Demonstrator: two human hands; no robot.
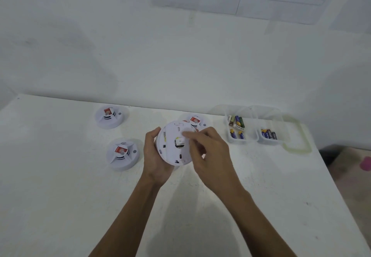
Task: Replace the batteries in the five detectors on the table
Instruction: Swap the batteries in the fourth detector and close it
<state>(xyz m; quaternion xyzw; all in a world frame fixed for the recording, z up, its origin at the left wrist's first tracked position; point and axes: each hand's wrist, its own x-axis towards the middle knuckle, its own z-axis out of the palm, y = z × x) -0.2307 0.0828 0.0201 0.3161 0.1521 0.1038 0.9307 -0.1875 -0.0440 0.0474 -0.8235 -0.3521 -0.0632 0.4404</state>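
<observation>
My left hand [155, 157] grips a white round detector [172, 152] by its left edge, tilted with its back toward me, above the table's middle. A small open compartment [179, 142] shows in that back. My right hand [208, 148] reaches over the detector's right side, fingertips blurred at the compartment; whether they pinch something I cannot tell. Three more white detectors with red labels stand face up: one at the back left [109, 117], one at the left [122, 154], one behind the held detector [195, 121].
Two clear plastic tubs sit at the right: the nearer [236, 128] holds several mixed batteries, the farther [269, 134] holds several dark ones. A clear lid [297, 136] lies beside them. The white table [60, 196] meets the wall behind; its right edge drops to the floor.
</observation>
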